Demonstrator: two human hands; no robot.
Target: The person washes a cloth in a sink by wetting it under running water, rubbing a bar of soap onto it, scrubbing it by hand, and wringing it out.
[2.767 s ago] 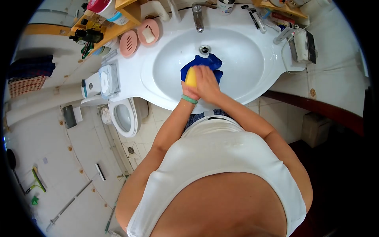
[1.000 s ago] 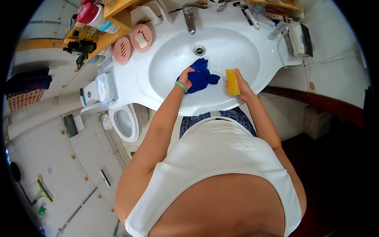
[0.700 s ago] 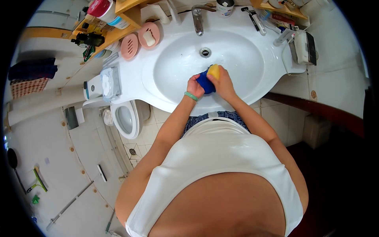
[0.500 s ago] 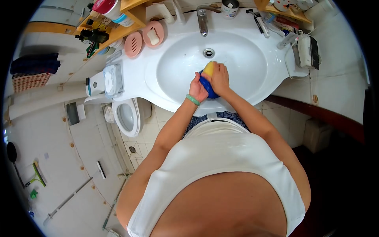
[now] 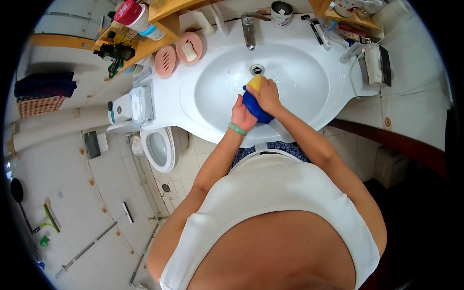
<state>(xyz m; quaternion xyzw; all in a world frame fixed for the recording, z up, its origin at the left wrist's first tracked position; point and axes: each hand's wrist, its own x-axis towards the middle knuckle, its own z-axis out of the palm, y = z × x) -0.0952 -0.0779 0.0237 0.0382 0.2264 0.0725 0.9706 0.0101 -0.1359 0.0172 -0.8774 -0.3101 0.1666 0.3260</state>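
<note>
Over the front of the white sink (image 5: 205, 84), my right hand (image 5: 268, 96) is closed around a yellow sponge (image 5: 254, 82). The sponge presses against a dark blue, rounded item (image 5: 256, 107) whose kind I cannot make out. My left hand (image 5: 243, 117), with a green bangle (image 5: 237, 129) at its wrist, supports the blue item from the left. That hand's thumb points up along the side, and its other fingers are hidden beneath the item. Water drops dot the basin near the drain (image 5: 257, 70).
A faucet (image 5: 248, 33) and a cup (image 5: 281, 13) stand behind the basin. To the left are two pink soap dishes (image 5: 165, 62), one with white soap (image 5: 189, 51). Razors (image 5: 320, 34) lie at the right, near a white box (image 5: 376, 65). A toilet (image 5: 159, 148) stands lower left.
The right hand and sponge have shifted slightly along the blue item, and more of its blue surface shows. More water drops appear in the basin. The whole view has shifted a little.
</note>
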